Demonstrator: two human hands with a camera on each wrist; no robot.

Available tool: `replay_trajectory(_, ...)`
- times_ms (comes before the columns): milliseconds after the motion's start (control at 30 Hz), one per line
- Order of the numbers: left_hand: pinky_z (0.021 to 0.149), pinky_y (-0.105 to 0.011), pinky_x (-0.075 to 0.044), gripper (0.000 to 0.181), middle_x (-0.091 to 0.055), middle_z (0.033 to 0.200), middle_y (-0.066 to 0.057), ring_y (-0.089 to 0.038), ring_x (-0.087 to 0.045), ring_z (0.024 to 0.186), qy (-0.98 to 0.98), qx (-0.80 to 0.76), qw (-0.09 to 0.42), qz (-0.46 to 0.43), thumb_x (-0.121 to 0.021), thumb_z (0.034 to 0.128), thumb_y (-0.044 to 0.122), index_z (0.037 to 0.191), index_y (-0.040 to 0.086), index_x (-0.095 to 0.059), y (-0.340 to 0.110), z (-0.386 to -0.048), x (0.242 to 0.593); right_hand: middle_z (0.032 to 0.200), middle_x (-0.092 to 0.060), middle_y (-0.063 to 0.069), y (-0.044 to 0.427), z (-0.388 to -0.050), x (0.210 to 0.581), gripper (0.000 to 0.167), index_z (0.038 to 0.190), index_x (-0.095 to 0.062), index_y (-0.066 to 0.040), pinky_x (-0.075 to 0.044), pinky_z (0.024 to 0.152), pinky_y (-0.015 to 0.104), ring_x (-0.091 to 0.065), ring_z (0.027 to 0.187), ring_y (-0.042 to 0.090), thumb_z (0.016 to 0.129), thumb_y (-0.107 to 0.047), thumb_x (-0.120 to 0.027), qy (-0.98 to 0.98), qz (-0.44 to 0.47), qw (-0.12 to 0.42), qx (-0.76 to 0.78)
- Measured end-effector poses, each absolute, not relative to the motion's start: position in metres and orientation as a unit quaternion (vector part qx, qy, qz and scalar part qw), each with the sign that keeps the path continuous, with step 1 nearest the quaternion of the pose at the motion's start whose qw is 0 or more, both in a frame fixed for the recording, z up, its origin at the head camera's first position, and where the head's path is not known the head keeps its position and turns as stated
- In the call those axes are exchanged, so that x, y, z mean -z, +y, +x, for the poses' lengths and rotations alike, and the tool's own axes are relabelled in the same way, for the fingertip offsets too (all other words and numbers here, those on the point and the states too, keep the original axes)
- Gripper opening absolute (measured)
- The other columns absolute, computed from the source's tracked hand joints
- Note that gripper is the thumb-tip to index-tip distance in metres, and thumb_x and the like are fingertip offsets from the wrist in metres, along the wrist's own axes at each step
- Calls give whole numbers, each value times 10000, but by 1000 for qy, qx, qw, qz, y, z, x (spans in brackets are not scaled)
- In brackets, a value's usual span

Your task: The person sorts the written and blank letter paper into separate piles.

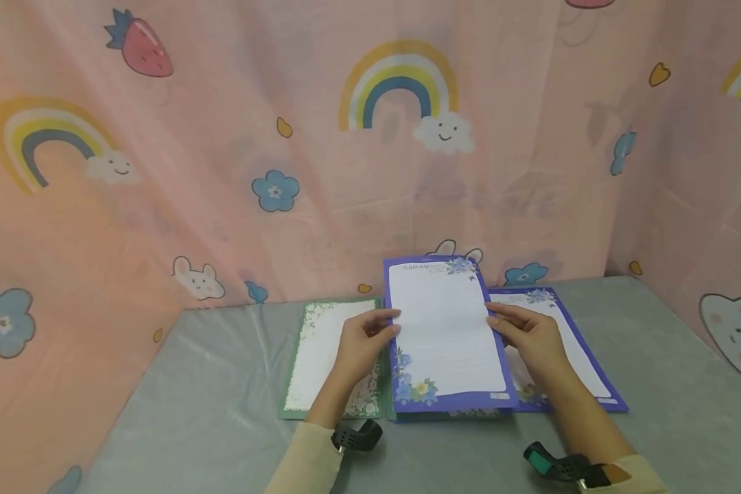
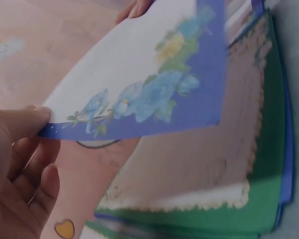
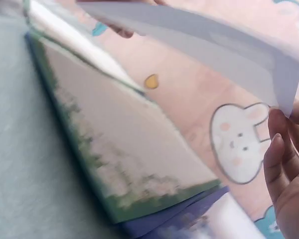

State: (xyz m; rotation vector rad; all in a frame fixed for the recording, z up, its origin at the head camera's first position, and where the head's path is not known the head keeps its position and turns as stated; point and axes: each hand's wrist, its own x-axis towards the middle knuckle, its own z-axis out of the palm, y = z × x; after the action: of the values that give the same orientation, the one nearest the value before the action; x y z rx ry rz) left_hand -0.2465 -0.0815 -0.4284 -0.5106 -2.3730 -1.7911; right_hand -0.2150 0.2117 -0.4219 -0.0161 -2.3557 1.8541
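A purple-bordered sheet with blue flowers (image 1: 447,329) is held up by both hands, lifted off the papers beneath. My left hand (image 1: 361,343) pinches its left edge, and in the left wrist view the thumb of the left hand (image 2: 20,159) lies on top of the sheet (image 2: 124,74). At the right edge my right hand (image 1: 534,339) pinches it; the right wrist view shows the right hand (image 3: 291,164) at a corner of the sheet's pale underside (image 3: 214,45). Below is a green-bordered sheet (image 2: 199,164) on a stack.
To the left lies a green-bordered sheet (image 1: 321,343), and to the right another purple-bordered sheet (image 1: 574,336). They rest on a grey cloth-covered table (image 1: 216,398). A pink patterned curtain (image 1: 222,137) hangs behind it.
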Motion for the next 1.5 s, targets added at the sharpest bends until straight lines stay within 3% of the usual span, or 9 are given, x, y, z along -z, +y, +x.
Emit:
replay_trajectory(267, 884, -177, -539, 266, -735, 1138, -98, -157, -669, 991, -768, 609, 81, -181, -710, 943, 143, 1205, 100, -733, -74, -235, 402, 1033, -703, -283, 225, -209, 399, 424, 1358, -640, -77, -542, 805, 133, -662, 912, -22, 993, -292, -654, -778, 49, 81, -621)
replay_trajectory(533, 687, -190, -502, 279, -709, 1102, -122, -94, -617, 822, -765, 611, 93, -183, -704, 944, 131, 1222, 115, -730, -49, -230, 370, 1021, -657, -318, 235, -199, 377, 421, 1375, -618, -56, -544, 758, 115, -650, 887, -68, 1005, -257, -637, -802, 32, 157, -575)
replay_trajectory(733, 687, -212, -513, 292, -715, 1157, -86, -133, -617, 841, -778, 594, 103, -177, -715, 928, 108, 1218, 145, -739, -26, -227, 355, 1148, -581, -311, 243, -193, 363, 445, 1397, -610, -87, -531, 759, 79, -640, 898, -104, 996, -276, -648, -806, -14, 187, -562)
replay_trajectory(933, 631, -199, -509, 295, -731, 1115, -74, -107, -621, 824, -780, 597, 97, -161, -734, 914, 113, 1204, 161, -749, -1, -226, 347, 1351, -627, 23, 254, -190, 356, 461, 1420, -598, -147, -476, 760, 26, -572, 921, -73, 1006, -348, -615, -830, -85, 204, -512)
replay_trajectory(1033, 618, -187, -501, 307, -717, 1150, -70, -80, -623, 825, -773, 607, 85, -164, -728, 918, 102, 1219, 160, -741, 11, -225, 345, 1421, -579, 93, 261, -188, 354, 448, 1421, -600, -191, -463, 741, 30, -535, 936, -48, 1012, -374, -594, -833, -120, 207, -499)
replay_trajectory(1200, 640, -174, -512, 319, -701, 1243, -64, -70, -638, 849, -764, 616, 76, -174, -713, 924, 79, 1234, 152, -732, 31, -224, 346, 1199, -623, -138, 277, -187, 351, 419, 1406, -616, -248, -463, 716, 47, -515, 942, -21, 1011, -384, -590, -815, -176, 210, -510)
replay_trajectory(1300, 649, -171, -516, 324, -699, 1267, -42, -55, -627, 848, -769, 614, 72, -164, -709, 926, 75, 1235, 169, -732, 42, -221, 349, 1025, -543, -288, 286, -188, 352, 417, 1403, -618, -253, -463, 691, 53, -508, 914, -15, 1009, -387, -590, -812, -205, 205, -506)
replay_trajectory(1400, 630, -168, -503, 327, -702, 1229, -17, -26, -600, 837, -775, 610, 70, -150, -705, 930, 80, 1238, 190, -728, 51, -218, 356, 976, -495, -298, 292, -190, 353, 413, 1407, -613, -264, -472, 669, 67, -501, 897, 3, 1012, -380, -585, -811, -229, 193, -503)
replay_trajectory(1500, 602, -161, -485, 324, -696, 1191, -8, -5, -575, 818, -775, 612, 70, -139, -702, 928, 76, 1232, 185, -728, 58, -216, 366, 1058, -527, -221, 296, -190, 358, 406, 1409, -611, -264, -491, 645, 85, -513, 876, 26, 1017, -365, -579, -817, -237, 184, -492)
